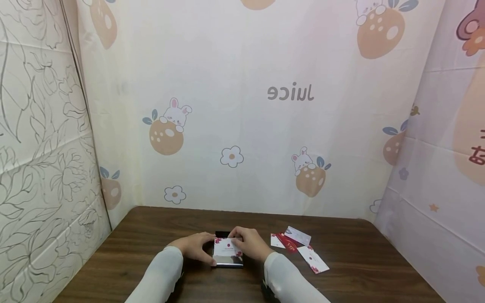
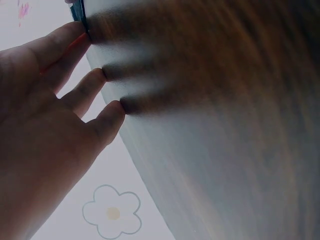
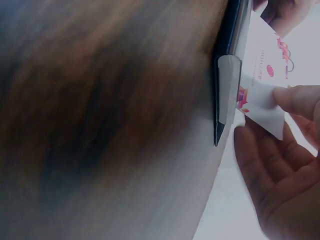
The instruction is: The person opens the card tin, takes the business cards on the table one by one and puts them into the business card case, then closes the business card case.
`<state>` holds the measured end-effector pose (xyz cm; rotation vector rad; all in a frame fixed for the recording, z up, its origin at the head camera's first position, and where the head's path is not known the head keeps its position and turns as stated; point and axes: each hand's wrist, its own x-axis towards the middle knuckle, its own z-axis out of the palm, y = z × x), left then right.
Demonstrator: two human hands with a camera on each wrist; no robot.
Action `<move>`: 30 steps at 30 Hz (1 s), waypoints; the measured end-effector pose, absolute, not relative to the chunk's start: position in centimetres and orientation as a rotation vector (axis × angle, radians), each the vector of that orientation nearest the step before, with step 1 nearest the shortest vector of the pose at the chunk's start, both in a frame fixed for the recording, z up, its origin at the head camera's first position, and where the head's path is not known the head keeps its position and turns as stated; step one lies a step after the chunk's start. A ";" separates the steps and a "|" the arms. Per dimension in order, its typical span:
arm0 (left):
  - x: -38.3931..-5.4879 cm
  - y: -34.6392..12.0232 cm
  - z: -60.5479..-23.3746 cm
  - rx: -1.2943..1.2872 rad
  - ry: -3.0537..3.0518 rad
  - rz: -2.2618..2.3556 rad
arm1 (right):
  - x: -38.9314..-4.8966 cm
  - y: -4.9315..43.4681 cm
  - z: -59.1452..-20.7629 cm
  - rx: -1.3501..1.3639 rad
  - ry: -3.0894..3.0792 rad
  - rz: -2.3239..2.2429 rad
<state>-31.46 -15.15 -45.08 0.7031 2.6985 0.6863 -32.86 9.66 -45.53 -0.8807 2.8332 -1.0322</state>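
An unfolded card case (image 1: 228, 261) with a shiny silver face and a black part behind lies on the wooden table between both hands. Over it is a white card (image 1: 225, 248) with pink-red floral corners. My right hand (image 1: 251, 244) pinches this card between thumb and fingers at its right edge; in the right wrist view the card (image 3: 262, 70) slants out beside the case (image 3: 230, 87). On the other side, my left hand (image 1: 194, 246) holds the case's left edge, thumb at the near corner and fingers toward the far one. Its fingertips touch the tabletop in the left wrist view.
Right of the hands lie several loose cards: a red VIP card (image 1: 289, 244), a pale grey card (image 1: 297, 235) and a white floral card (image 1: 313, 259), with another partly covered. A printed curtain (image 1: 235, 126) hangs behind the brown table (image 1: 356, 261).
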 end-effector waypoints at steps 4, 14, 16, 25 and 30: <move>-31.4 -15.2 -45.1 0.694 2.704 0.678 | -32.7 9.7 -45.7 -0.855 2.828 -0.976; -31.1 -15.1 -44.7 0.688 2.702 0.681 | -32.2 9.5 -45.5 -0.863 2.871 -0.843; -31.0 -15.1 -44.6 0.689 2.702 0.681 | -32.2 9.5 -45.5 -0.859 2.876 -0.834; -30.7 -15.0 -44.5 0.683 2.697 0.685 | -31.9 9.4 -45.4 -0.873 2.842 -0.823; -30.8 -15.1 -44.6 0.689 2.692 0.690 | -31.7 9.5 -45.3 -0.931 2.818 -0.793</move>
